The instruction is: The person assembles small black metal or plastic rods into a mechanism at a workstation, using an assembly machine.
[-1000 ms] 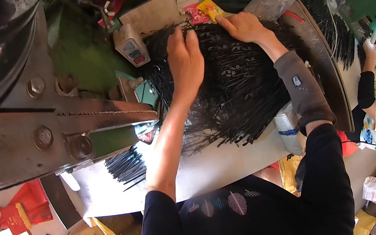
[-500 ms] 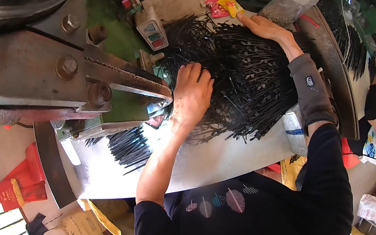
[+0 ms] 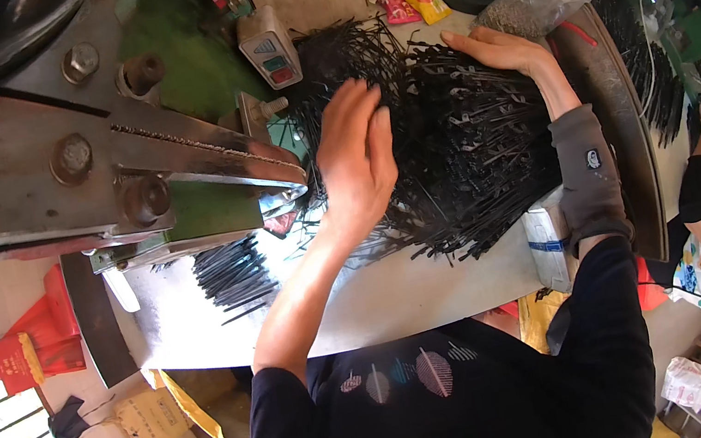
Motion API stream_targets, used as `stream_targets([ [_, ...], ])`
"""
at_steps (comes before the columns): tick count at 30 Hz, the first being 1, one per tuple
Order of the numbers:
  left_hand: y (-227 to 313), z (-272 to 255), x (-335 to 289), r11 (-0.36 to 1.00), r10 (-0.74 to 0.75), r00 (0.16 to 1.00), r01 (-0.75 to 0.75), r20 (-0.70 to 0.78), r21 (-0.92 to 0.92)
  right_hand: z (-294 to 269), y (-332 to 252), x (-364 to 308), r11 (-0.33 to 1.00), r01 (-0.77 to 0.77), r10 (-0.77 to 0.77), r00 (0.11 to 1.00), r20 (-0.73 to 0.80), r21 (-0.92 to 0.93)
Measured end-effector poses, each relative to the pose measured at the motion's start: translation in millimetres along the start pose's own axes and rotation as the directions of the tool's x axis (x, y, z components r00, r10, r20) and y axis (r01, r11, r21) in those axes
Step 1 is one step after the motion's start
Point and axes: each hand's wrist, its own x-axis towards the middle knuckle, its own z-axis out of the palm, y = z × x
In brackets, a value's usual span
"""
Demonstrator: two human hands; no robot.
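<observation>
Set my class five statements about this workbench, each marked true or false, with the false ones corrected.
1. The left hand and the right hand are both bare. True.
2. The yellow packet lies left of the pink packet. False: it lies to the right.
3. The switch box has a green and a red button. True.
4. The heap of thin black strips lies left of the switch box. False: it lies to the right.
5. The plastic bag is nearer the right hand than the left. True.

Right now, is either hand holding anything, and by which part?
Can't tell: left hand is over the black strips, right hand at their far right edge; both palms are hidden.
</observation>
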Motion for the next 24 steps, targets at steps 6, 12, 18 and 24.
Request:
stream_targets([
  [6, -15, 70, 48, 0.803, -0.471, 0.878, 0.464, 0.078, -0.375, 0, -4, -10, 0.998, -0.019, 0.019, 1.000, -0.015, 0.056],
  [12, -17, 96, 37, 0.377, -0.608, 0.562, 0.826, 0.561, -0.419, 2, 3, -12, 0.998, -0.015, 0.017, 1.000, -0.015, 0.069],
  [18, -29, 73, 36, 0.738, -0.506, 0.855, 0.496, 0.112, -0.457, -7, -7, -19, 0.992, -0.120, 0.120, 0.993, 0.023, 0.032],
  [24, -26, 62, 26, 0.877, -0.438, 0.870, 0.469, 0.225, -0.105, -2, -1, -18, 0.999, -0.047, 0.047, 0.998, -0.043, 0.003],
])
